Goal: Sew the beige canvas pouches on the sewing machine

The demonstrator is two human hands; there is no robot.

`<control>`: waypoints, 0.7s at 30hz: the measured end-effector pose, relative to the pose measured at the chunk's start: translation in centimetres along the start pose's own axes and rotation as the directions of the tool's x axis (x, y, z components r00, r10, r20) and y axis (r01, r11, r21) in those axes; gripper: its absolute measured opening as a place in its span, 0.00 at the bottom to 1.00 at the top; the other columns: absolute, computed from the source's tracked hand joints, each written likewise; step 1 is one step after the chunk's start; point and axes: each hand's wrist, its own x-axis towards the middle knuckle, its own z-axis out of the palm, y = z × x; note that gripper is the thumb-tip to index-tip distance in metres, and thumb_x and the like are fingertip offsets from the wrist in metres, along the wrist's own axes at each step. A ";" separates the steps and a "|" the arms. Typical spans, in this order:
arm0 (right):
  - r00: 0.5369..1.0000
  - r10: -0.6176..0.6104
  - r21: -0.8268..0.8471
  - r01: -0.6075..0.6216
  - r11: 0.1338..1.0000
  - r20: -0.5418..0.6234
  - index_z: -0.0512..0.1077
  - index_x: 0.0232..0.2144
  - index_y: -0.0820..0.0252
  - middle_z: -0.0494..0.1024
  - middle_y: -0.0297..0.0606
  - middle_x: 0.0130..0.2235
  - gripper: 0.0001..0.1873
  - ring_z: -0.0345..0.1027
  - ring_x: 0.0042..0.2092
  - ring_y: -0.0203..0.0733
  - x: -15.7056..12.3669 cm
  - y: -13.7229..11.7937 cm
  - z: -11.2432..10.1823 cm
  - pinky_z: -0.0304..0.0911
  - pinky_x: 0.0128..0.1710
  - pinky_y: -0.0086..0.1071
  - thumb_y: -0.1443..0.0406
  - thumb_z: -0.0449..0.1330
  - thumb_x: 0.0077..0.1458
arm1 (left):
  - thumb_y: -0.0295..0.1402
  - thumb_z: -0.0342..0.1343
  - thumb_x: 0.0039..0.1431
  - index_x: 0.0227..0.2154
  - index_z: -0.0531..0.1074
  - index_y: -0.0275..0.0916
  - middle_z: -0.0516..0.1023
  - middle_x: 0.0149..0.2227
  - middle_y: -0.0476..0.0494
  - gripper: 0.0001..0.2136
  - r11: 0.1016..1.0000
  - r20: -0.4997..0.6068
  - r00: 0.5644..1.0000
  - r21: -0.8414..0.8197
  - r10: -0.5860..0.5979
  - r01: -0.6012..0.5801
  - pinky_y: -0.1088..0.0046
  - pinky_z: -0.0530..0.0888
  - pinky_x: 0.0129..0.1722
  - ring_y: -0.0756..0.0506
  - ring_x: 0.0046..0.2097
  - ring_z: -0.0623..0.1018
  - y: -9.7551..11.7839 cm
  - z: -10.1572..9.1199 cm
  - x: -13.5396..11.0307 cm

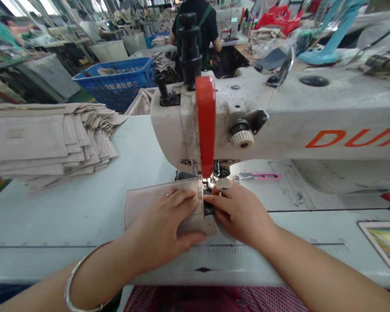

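A beige fabric piece (pixel 143 199) with stitched edges lies on the sewing machine's bed, its right edge beside the presser foot (pixel 208 190). My left hand (pixel 172 214) rests flat on the fabric, fingers stretched and a little apart, with a ring on one finger. Just right of the needle area, my right hand (pixel 238 212) is closed, index finger pointing at the fabric's edge and thumb tucked below. Whatever lies between those fingers is hidden. The white sewing machine (pixel 279 117) stands over both hands, its red cover (pixel 205 125) directly above the needle.
A stack of beige fabric pieces (pixel 52 138) lies at the table's left. Thread snips (pixel 258 176) with a pink handle lie behind my right hand. Beyond the table stand a blue crate (pixel 117 82) and a person (pixel 198 30). A framed picture (pixel 386 247) lies at right.
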 end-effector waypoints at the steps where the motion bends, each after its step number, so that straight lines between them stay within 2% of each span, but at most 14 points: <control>1: 1.000 -0.027 0.010 0.027 1.000 0.008 0.78 0.43 0.58 0.76 0.43 0.40 0.16 0.66 0.44 0.49 -0.1 0.1 -0.1 0.66 0.42 0.41 0.74 0.55 0.56 | 0.44 0.65 0.55 0.56 0.68 0.36 0.70 0.58 0.36 0.28 1.000 -0.002 1.000 0.023 -0.013 0.013 0.50 0.71 0.57 0.33 0.58 0.70 0.4 0.3 -0.5; 3: 0.997 -0.068 0.026 0.068 0.997 0.031 0.78 0.43 0.57 0.76 0.41 0.40 0.17 0.66 0.43 0.47 -0.1 0.2 -0.4 0.66 0.42 0.41 0.75 0.55 0.56 | 0.40 0.63 0.57 0.57 0.66 0.35 0.70 0.58 0.35 0.27 0.999 -0.020 0.999 0.046 -0.026 0.027 0.50 0.70 0.58 0.33 0.58 0.70 1.1 0.8 -1.2; 6: 0.993 -0.101 0.039 0.099 0.994 0.056 0.77 0.42 0.58 0.77 0.41 0.42 0.16 0.67 0.42 0.46 -0.2 0.2 -0.6 0.67 0.42 0.41 0.75 0.55 0.57 | 0.33 0.56 0.63 0.56 0.67 0.35 0.72 0.56 0.36 0.19 1.000 -0.053 0.999 0.029 -0.009 0.010 0.53 0.72 0.57 0.37 0.56 0.71 1.8 1.5 -1.5; 9: 0.991 -0.131 0.037 0.129 0.991 0.039 0.75 0.46 0.62 0.77 0.44 0.49 0.17 0.69 0.47 0.46 -0.2 0.1 -0.6 0.67 0.47 0.43 0.75 0.53 0.58 | 0.31 0.51 0.66 0.54 0.68 0.34 0.74 0.53 0.37 0.15 0.999 -0.101 0.994 0.021 0.047 -0.045 0.55 0.74 0.55 0.39 0.54 0.73 2.1 2.0 -1.4; 11: 0.986 -0.159 0.030 0.158 0.987 0.044 0.73 0.49 0.63 0.76 0.44 0.52 0.18 0.69 0.50 0.46 -0.2 0.1 -0.5 0.67 0.50 0.43 0.75 0.53 0.59 | 0.31 0.51 0.66 0.52 0.70 0.34 0.75 0.51 0.37 0.14 0.996 -0.139 0.986 0.016 0.087 -0.086 0.56 0.75 0.55 0.39 0.53 0.74 2.2 2.3 -1.5; 15: 0.984 -0.167 0.040 0.165 0.985 0.058 0.73 0.51 0.61 0.77 0.42 0.51 0.18 0.70 0.49 0.45 -0.5 0.1 -0.4 0.68 0.49 0.44 0.74 0.54 0.60 | 0.30 0.53 0.65 0.50 0.71 0.35 0.76 0.50 0.38 0.12 0.994 -0.177 0.978 -0.018 0.107 -0.112 0.58 0.75 0.55 0.40 0.52 0.75 2.0 2.5 -1.7; 21: 0.986 -0.163 0.013 0.162 0.987 0.046 0.73 0.51 0.62 0.77 0.43 0.51 0.18 0.70 0.48 0.47 -0.5 -0.1 -0.3 0.68 0.47 0.44 0.74 0.54 0.60 | 0.30 0.55 0.63 0.50 0.71 0.37 0.77 0.49 0.40 0.13 0.987 -0.139 0.982 -0.077 0.130 -0.141 0.60 0.75 0.56 0.42 0.52 0.75 0.9 2.0 -1.2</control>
